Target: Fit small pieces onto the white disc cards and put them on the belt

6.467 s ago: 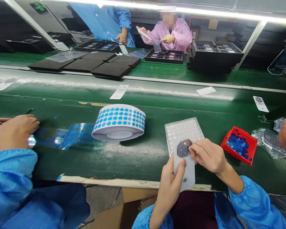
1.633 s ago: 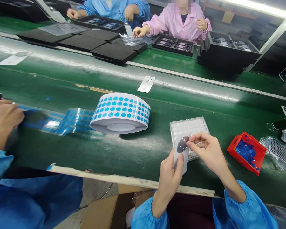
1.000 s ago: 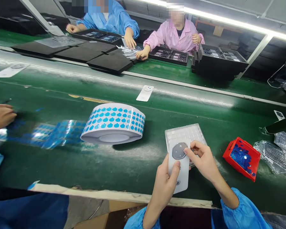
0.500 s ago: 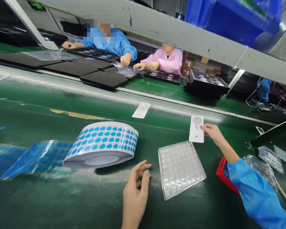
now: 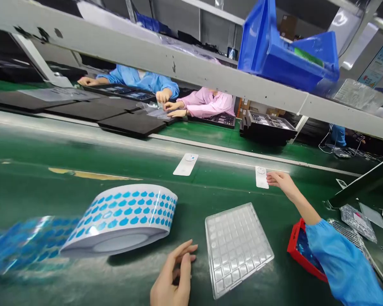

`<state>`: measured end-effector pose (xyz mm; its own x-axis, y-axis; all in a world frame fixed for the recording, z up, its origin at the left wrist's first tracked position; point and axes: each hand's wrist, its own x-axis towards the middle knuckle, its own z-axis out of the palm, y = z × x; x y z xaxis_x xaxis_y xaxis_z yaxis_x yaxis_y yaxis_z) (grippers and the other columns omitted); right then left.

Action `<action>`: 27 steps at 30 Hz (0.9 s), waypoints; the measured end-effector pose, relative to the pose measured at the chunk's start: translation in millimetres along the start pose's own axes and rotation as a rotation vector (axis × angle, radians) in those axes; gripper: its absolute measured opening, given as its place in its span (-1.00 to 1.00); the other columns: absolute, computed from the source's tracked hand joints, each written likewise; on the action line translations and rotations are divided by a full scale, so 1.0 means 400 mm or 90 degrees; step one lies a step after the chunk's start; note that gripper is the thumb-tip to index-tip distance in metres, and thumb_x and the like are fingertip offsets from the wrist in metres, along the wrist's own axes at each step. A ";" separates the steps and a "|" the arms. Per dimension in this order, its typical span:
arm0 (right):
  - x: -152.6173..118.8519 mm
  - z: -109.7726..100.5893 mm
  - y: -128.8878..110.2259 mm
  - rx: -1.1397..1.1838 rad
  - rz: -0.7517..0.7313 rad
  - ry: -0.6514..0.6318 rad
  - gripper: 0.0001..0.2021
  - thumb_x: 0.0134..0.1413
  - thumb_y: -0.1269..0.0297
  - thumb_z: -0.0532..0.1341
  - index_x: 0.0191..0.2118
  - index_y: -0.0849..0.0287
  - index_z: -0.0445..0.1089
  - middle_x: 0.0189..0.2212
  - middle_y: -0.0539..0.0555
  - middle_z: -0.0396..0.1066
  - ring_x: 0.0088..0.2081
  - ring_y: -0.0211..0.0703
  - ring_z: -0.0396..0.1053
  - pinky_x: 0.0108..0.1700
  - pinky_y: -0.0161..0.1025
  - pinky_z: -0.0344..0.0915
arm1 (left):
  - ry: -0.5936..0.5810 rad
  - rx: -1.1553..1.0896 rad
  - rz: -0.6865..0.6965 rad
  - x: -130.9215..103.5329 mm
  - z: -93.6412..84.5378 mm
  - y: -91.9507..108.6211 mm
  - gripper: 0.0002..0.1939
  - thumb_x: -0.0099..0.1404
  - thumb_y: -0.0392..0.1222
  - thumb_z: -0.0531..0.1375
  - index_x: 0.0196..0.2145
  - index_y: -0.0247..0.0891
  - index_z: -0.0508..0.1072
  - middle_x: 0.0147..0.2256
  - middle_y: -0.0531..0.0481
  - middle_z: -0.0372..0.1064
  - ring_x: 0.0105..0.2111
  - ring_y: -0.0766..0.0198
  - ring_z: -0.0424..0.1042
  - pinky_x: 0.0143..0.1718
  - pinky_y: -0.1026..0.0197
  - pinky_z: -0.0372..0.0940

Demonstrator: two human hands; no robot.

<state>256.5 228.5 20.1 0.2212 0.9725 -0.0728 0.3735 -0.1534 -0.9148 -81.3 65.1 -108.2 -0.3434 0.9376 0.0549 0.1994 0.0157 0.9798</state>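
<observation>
My right hand [image 5: 282, 183] reaches out over the green work surface, its fingers stretched toward a white card [image 5: 261, 177]. The card bears a round piece near its top and seems to lie flat; the fingertips are at its right edge, perhaps touching. Left of it lies a similar white card [image 5: 185, 165], with a round piece and a small blue spot. Near the front, my left hand [image 5: 174, 272] is loosely curved with nothing in it, between a roll of blue stickers [image 5: 121, 216] and a clear plastic tray [image 5: 239, 248] with many small cells.
A red box [image 5: 295, 244] with blue contents sits under my right sleeve. Bagged parts [image 5: 359, 222] lie at the right, near a dark slanted bar [image 5: 360, 180]. Beyond are black trays [image 5: 132, 123] and two people at work. A shelf beam [image 5: 166, 63] carrying a blue bin [image 5: 287, 63] crosses above.
The card in my right hand has moved away from me and down to the surface, and my grip on it has loosened. The view has tilted up; my left hand remains beside the clear tray.
</observation>
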 end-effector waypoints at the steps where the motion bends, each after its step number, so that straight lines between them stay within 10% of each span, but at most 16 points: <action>1: -0.053 0.004 -0.001 0.031 -0.025 -0.026 -0.64 0.41 -0.03 0.27 -0.09 0.21 0.56 -0.10 0.20 0.61 -0.06 -0.04 0.58 0.12 -0.07 0.52 | -0.020 0.000 0.031 -0.001 0.006 0.024 -0.62 0.47 0.23 0.17 0.00 -0.04 0.56 -0.12 -0.08 0.65 -0.23 -0.03 0.65 -0.34 0.07 0.54; 9: -0.373 0.170 0.066 0.241 -0.235 -0.036 -0.72 0.50 0.05 0.19 0.07 0.05 0.56 0.01 0.16 0.58 0.03 0.05 0.58 0.03 -0.03 0.58 | -0.189 -0.049 0.358 0.061 0.175 0.215 -0.84 0.50 -0.21 0.23 -0.03 -0.16 0.60 -0.09 -0.08 0.63 -0.18 0.15 0.56 -0.16 0.13 0.48; 15: -0.377 0.259 0.140 0.279 -0.275 -0.010 -0.71 0.53 0.09 0.13 0.15 0.03 0.49 0.11 0.19 0.53 0.14 0.11 0.52 0.18 0.10 0.52 | -0.191 -0.045 0.313 0.068 0.232 0.173 -0.82 0.45 -0.26 0.30 0.00 -0.18 0.56 -0.08 -0.06 0.62 -0.13 0.16 0.58 -0.17 0.16 0.50; 21: -0.392 0.272 0.159 0.274 -0.251 -0.042 -0.64 0.52 0.06 0.13 0.25 0.05 0.39 0.22 0.22 0.48 0.27 0.14 0.43 0.31 0.14 0.44 | -0.065 0.124 0.521 0.077 0.233 0.148 -0.90 0.50 -0.26 0.27 -0.16 -0.16 0.61 -0.16 -0.09 0.60 -0.15 0.13 0.57 -0.12 0.10 0.47; 27: -0.399 0.270 0.166 0.236 -0.275 -0.062 -0.64 0.53 0.15 0.13 0.31 0.04 0.38 0.26 0.19 0.46 0.28 0.09 0.44 0.33 0.11 0.44 | -0.092 0.077 0.436 0.082 0.232 0.134 -0.87 0.48 -0.22 0.29 -0.24 -0.14 0.64 -0.25 -0.07 0.60 -0.21 0.13 0.53 -0.15 0.11 0.45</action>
<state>148.9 81.9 -72.0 0.0277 0.9477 0.3181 0.0663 0.3158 -0.9465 3.4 129.0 -71.6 0.0190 0.7875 0.6161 0.4307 -0.5625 0.7057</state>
